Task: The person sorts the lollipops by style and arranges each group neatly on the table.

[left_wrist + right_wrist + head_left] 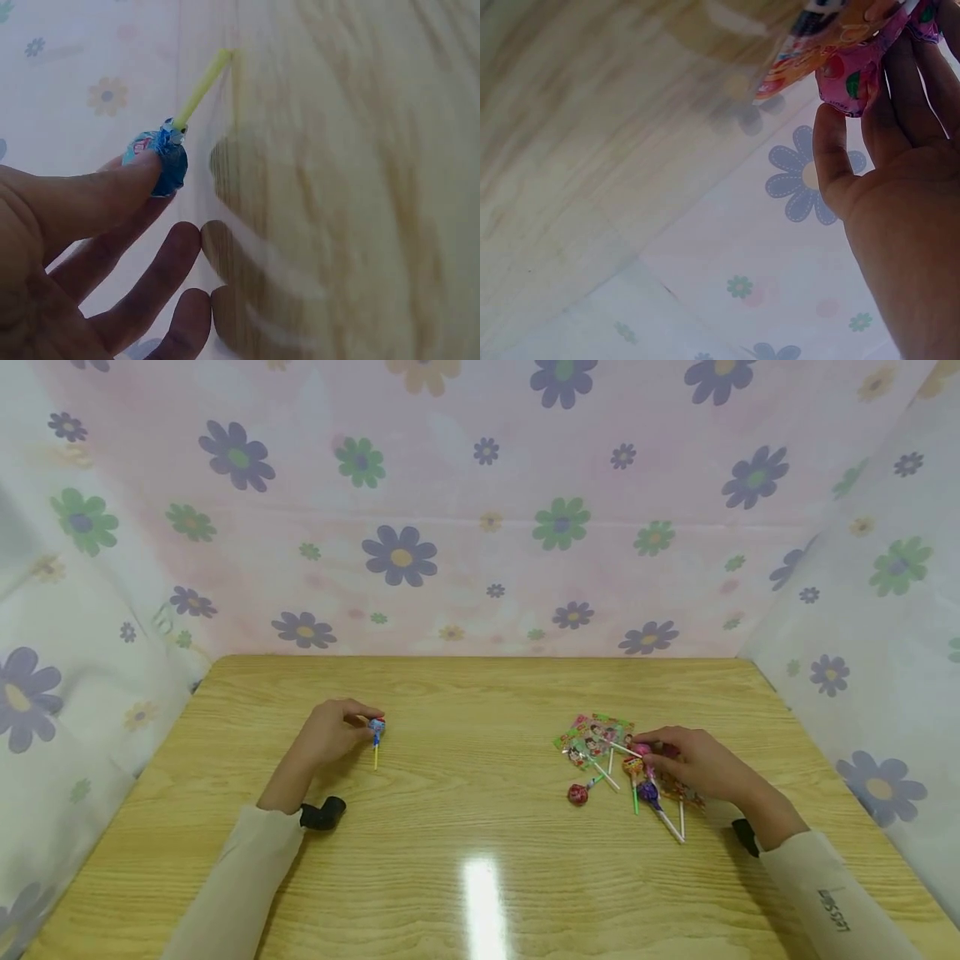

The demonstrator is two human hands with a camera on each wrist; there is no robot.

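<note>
My left hand (333, 732) pinches a lollipop (377, 725) in blue wrapping between thumb and forefinger, at the left of the table. Its yellow stick points down toward the tabletop, and in the left wrist view the stick's end (225, 55) meets the wood. On the right, my right hand (697, 762) reaches over a group of lollipops and grips a pink-wrapped one (641, 749) with its fingertips. Beside that hand lie an orange lollipop (633, 766), a purple one (648, 792) and a dark red one (577, 794). Pink wrapping (847, 84) shows against its fingers; the palm hides part of the group.
Flat, colourful candy packets (592, 739) lie behind the lollipops, with white sticks across them. The wooden table (465, 793) backs onto a flowered cloth (480, 552), which also hangs at both sides. Black wrist devices (324, 814) sit below the hands.
</note>
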